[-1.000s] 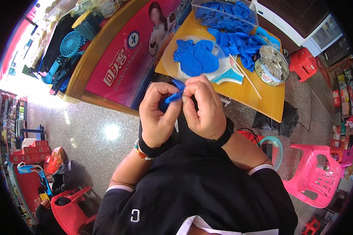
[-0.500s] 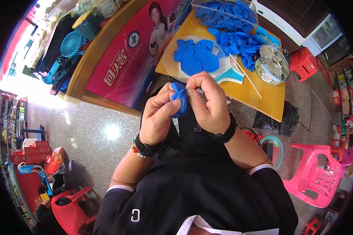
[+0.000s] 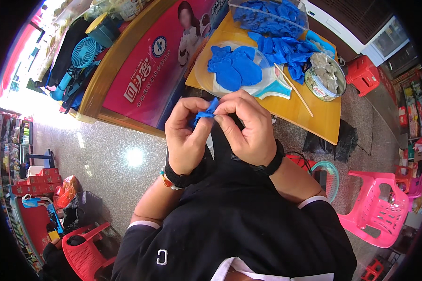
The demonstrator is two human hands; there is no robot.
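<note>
Between my two hands I pinch a small folded piece of blue cloth-like material (image 3: 209, 110). My left hand (image 3: 186, 140) is closed with thumb and fingers on its left side. My right hand (image 3: 249, 129) grips the right edge between thumb and forefinger. Just beyond, on the wooden table (image 3: 309, 119), flat blue pieces (image 3: 241, 72) overlap on a translucent round tray (image 3: 202, 77). A white and teal item (image 3: 276, 90) lies partly under that tray's right side, with a thin wooden stick (image 3: 295, 92) beside it.
Behind the tray are a loose blue heap (image 3: 286, 51) and a clear bin (image 3: 306, 21) of blue pieces. A round tin (image 3: 321, 91) holds greyish pieces. At left stands a wood-edged counter (image 3: 91, 103); at right, a pink plastic chair (image 3: 380, 210). A teal basket (image 3: 332, 180) sits below the table.
The blue piece has been turned and folded, showing a pointed tip instead of a rounded bundle. My left hand has tilted more upright, and my right hand has shifted slightly downward.
</note>
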